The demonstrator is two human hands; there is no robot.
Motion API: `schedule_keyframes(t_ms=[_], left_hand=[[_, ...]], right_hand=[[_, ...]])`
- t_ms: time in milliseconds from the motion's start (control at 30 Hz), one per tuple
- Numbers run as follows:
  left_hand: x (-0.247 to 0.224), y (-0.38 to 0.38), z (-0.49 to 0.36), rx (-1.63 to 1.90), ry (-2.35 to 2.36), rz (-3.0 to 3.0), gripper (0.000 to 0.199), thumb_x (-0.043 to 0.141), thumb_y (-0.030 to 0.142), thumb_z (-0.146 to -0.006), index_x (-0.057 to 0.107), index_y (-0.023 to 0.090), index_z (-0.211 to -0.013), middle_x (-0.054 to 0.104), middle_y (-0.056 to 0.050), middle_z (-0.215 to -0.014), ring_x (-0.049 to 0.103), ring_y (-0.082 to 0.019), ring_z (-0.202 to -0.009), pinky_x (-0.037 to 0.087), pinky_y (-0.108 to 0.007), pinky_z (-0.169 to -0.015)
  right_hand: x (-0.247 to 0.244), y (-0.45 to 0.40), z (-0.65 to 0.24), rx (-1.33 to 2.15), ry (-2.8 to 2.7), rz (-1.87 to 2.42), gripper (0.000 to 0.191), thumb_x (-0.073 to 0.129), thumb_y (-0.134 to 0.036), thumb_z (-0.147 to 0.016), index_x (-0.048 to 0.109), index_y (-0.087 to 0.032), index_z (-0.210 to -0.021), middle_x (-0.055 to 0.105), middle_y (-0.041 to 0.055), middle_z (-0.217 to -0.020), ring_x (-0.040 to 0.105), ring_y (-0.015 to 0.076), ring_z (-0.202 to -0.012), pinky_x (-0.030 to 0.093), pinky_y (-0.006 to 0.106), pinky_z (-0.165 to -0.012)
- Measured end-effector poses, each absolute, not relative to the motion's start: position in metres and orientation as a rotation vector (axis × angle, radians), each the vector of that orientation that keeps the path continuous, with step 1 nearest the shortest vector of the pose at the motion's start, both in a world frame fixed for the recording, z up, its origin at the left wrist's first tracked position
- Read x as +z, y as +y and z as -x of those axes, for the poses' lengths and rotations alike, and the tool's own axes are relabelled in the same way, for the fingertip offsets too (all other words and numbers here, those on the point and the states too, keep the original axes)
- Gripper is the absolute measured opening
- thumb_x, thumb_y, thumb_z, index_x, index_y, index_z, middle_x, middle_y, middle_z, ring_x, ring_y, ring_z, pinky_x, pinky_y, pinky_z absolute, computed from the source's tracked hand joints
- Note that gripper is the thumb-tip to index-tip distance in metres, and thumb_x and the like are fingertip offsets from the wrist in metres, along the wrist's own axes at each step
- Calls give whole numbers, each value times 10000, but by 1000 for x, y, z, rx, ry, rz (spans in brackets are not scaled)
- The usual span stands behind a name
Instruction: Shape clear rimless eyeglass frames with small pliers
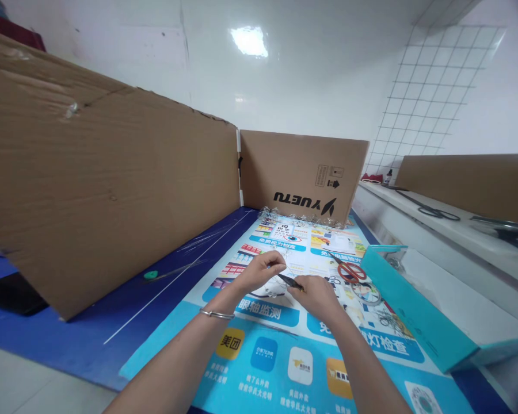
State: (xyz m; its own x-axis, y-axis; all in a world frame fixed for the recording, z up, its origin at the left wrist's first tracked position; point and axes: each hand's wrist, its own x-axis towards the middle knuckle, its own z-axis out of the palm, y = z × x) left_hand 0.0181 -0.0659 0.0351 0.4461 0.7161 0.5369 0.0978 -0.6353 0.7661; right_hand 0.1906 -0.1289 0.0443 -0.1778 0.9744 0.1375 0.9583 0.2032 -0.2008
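Head view: right hand (315,297) pinches a black pointed tool (290,282), tip aimed at the curled left hand (259,271), apparently to work there; whether left holds anything is unclear — red-handled scissors (349,272) lie just ahead of right.

A printed poster (280,368) lies on the counter (69,339), beneath the left hand (259,273) and the right hand (315,296), which holds a small blade (290,282). Cardboard sheets stand along the poster's left edge (103,172) and behind it (302,172). Scissors (351,272) lie right of the hands.
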Motion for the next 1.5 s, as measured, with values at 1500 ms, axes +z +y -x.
schedule_keyframes(t_ms=[1500], left_hand=[[27,-65,-25,1308,437,-1054,204,575,329,-735,476,155,-694,487,14,-651,448,-65,-562,372,-191,-527]], right_hand=[[9,-119,-161,913,-1130,1142,269,555,-419,-691,579,-161,-765,426,-47,-558,332,80,-514,286,204,-496]])
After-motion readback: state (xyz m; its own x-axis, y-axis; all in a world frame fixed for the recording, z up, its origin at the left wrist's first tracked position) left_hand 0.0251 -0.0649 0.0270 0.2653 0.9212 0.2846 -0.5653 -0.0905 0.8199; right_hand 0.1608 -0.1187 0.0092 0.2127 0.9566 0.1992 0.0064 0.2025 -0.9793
